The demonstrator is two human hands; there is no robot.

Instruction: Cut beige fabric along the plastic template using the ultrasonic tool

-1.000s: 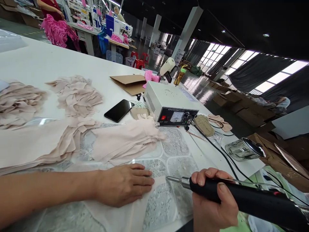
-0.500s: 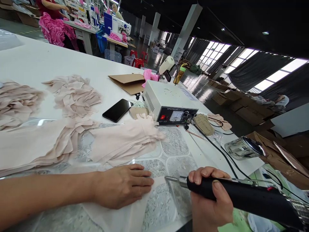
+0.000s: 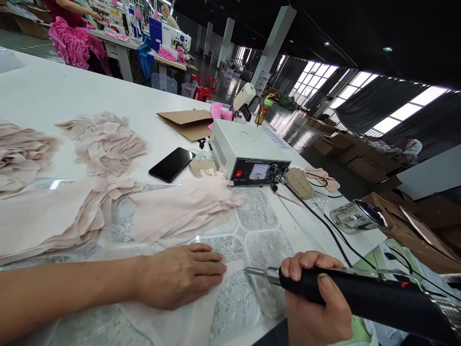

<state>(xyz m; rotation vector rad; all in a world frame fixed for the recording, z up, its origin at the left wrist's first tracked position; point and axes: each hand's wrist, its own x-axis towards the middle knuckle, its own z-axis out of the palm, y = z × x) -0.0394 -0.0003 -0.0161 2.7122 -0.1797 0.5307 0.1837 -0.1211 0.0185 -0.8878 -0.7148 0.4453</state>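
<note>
White table, busiest at its near side

The tabletop's far edge slants across the upper left, with white surface between it and the fabric. Another edge runs down the right, outside the glass jar, leaving a white strip beside the clear sheet with its grey rounded patches. Those patches show between the fabric and the tool, giving some room to move sideways. Two beige stacks, one at left and one in the middle, lie spread behind the forearm, and the control box stands beyond the middle one.

The black handheld tool angles in from the right, grasped by the right hand, fingers curled over the top and thumb along the side. The left hand lies flat and outstretched, fingers together, resting on the pale cloth. A narrow end pokes out past its fingertips. The metal tip is right at that end; whether they touch, I cannot tell
</note>
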